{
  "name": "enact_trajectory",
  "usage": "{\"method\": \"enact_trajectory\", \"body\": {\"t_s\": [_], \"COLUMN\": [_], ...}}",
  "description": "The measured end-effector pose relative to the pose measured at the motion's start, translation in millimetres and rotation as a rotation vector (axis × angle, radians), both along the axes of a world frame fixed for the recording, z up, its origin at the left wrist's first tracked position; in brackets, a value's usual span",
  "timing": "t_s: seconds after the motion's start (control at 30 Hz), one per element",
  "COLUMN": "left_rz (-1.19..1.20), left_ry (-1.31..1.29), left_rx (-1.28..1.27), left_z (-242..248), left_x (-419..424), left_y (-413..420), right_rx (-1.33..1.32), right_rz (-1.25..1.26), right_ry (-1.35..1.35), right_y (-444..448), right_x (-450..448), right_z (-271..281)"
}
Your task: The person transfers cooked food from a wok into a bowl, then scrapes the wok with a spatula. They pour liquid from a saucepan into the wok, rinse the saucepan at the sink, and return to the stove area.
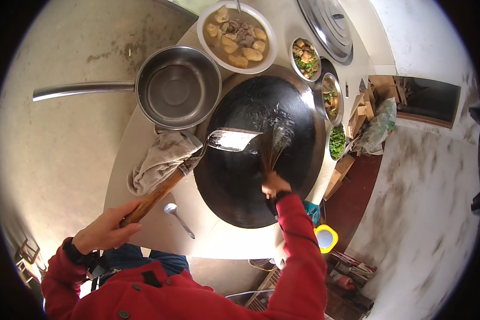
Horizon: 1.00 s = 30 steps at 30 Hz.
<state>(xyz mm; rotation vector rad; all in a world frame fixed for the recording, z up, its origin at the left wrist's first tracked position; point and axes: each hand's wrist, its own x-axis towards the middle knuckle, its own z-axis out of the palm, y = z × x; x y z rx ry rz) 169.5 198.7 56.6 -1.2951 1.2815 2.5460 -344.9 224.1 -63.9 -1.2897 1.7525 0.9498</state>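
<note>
My left hand (109, 227) grips the wooden handle of a wok spatula (156, 196). Its metal blade (234, 139) is held over the left part of a large black wok (232, 188) set into the stove top. In my right hand (277, 185) is a bundled-twig wok brush (271, 154), its bristles blurred and down in the wok. Water (278, 120) glistens and ripples around the bristle ends. A folded grey cloth (154, 166) lies beside the spatula handle. Close to the stove's front edge rests a metal spoon (179, 220).
A long-handled metal pan (176, 90) stands left of the wok. Behind are a white bowl of soup with chunks (273, 44), two dishes of cooked food (305, 60) (331, 98) and chopped greens (337, 142). A large metal lid (324, 24) lies far right; firewood (358, 114) is beyond the stove.
</note>
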Motion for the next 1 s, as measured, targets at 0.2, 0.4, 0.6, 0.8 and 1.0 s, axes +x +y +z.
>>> {"method": "enact_trajectory", "body": {"t_s": [0.2, 0.4, 0.6, 0.8, 1.0], "left_rz": [-0.032, -0.019, 0.026, 0.027, 0.045], "left_ry": [0.011, -0.072, -0.063, -0.019, -0.059], "left_rx": [0.017, 0.005, 0.02, 0.0, -0.006], "left_z": [-2, 0, -1, 0, 3], "left_x": [-18, -25, -12, 5, 7], "left_y": [3, 10, 17, 18, 22], "right_rx": [-0.1, -0.41, -0.149, 0.537, -0.006], "right_rz": [-0.286, -0.506, -0.102, -0.293, -0.748], "right_ry": [-0.251, 0.154, 0.516, -0.166, -0.561], "right_y": [46, -48, 89, 108, -25], "right_x": [63, -6, -76, 36, 75], "right_z": [25, -42, 34, 104, -3]}}
